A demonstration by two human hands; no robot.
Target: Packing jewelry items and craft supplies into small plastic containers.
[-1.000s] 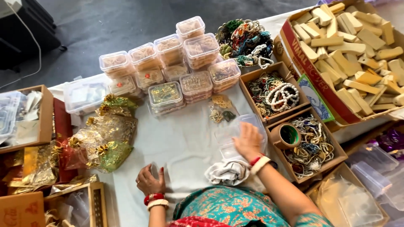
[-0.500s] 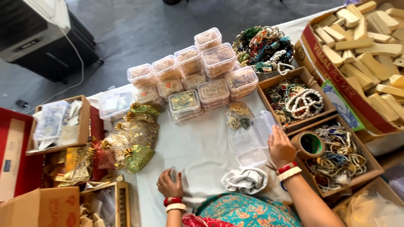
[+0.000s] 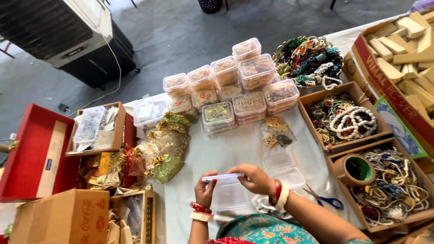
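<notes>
Both my hands hold a small clear plastic box above the white table cover near the front edge. My left hand pinches the left end of its lid; my right hand grips the right end. I cannot tell whether anything is inside the box. Two more empty clear boxes lie just right of my right hand. Red and white bangles sit on both wrists.
Stacked clear boxes of jewellery stand at mid-table. Gold gift pouches lie left. Cardboard trays of beads and bangles and a tape roll sit right. Blue-handled scissors lie by my right forearm. A red box is far left.
My hands lifted off the table and came together, taking hold of a clear plastic box and its lid. The view shifted, showing more of the floor and the left side.
</notes>
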